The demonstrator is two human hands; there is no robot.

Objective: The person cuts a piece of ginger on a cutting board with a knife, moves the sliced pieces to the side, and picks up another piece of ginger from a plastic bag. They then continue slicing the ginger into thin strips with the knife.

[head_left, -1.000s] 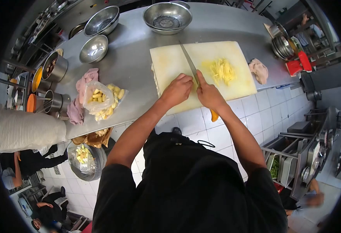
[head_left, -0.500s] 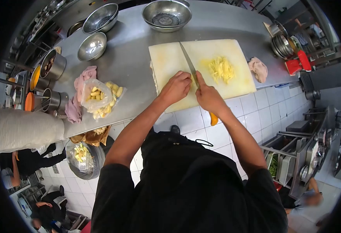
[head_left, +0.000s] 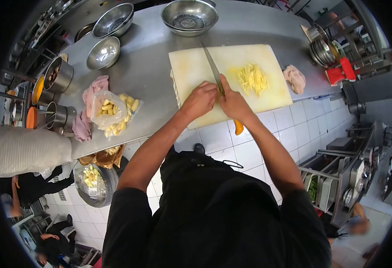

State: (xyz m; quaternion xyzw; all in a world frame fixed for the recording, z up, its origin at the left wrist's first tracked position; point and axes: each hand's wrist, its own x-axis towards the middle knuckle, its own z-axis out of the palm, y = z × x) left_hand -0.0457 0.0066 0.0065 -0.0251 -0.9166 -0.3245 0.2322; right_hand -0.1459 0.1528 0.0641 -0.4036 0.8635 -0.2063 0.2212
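Hands have drawn together on the cutting board (head_left: 191, 67). Right hand (head_left: 234, 105): fingers grip the knife (head_left: 211, 64). Left hand (head_left: 200, 100): fingers curl over a hidden piece, beside yellow shreds (head_left: 251, 78). Slicing stage; next stroke needs tucked fingertips.

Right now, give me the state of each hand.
Left hand: curled on the cutting board beside the knife; any hold cannot be told.
Right hand: closed on the knife.
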